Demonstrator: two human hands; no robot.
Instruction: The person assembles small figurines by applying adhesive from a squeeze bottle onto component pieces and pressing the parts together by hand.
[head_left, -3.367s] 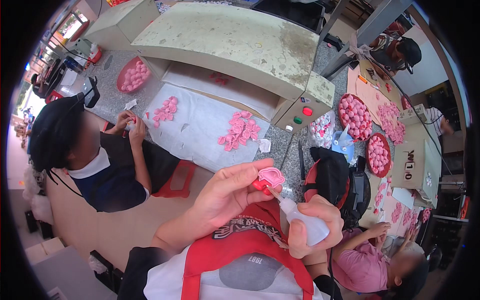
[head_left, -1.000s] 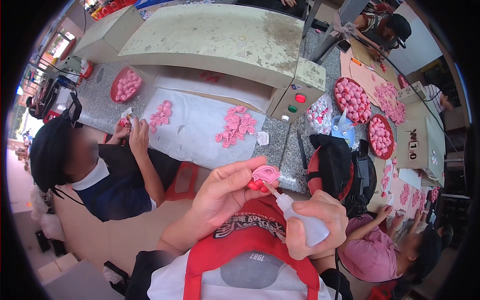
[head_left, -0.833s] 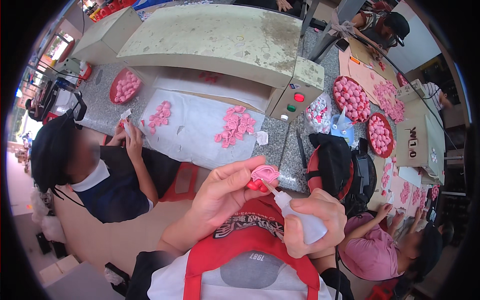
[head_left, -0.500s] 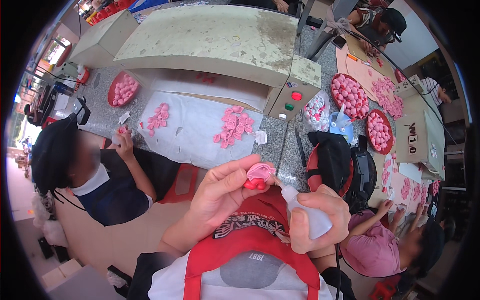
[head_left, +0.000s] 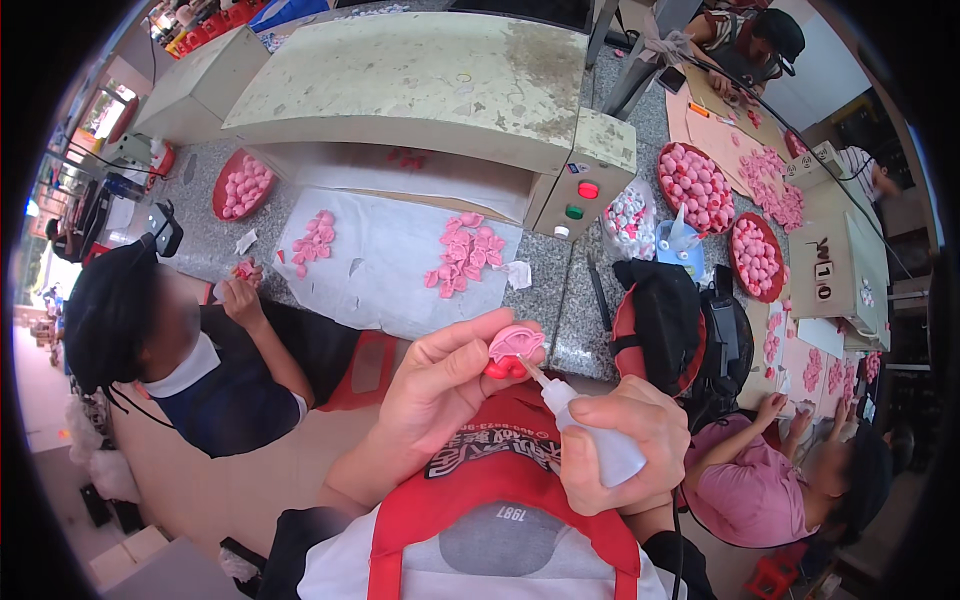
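Observation:
Between the fingers and thumb of my left hand (head_left: 435, 375) is a small pink and red molded piece (head_left: 513, 347), its hollow pink side showing and its red part lowest. My right hand (head_left: 635, 440) is wrapped round a white squeeze bottle (head_left: 605, 440) with a thin nozzle. The nozzle tip meets the red part of the piece or lies very near it; which of the two I cannot tell. Beyond my hands, loose pink pieces (head_left: 466, 252) lie in two groups on a white sheet (head_left: 375, 290).
A pale metal machine (head_left: 400, 85) with an open slot stands behind the sheet. Red baskets of pink balls (head_left: 697, 185) and a black bag (head_left: 655, 325) are at the right. A co-worker (head_left: 210, 370) sits at my left, another (head_left: 750, 480) at my right.
The bottle has tilted and moved slightly left and down, bringing its nozzle from the piece's right side toward its red part. My left hand has barely moved.

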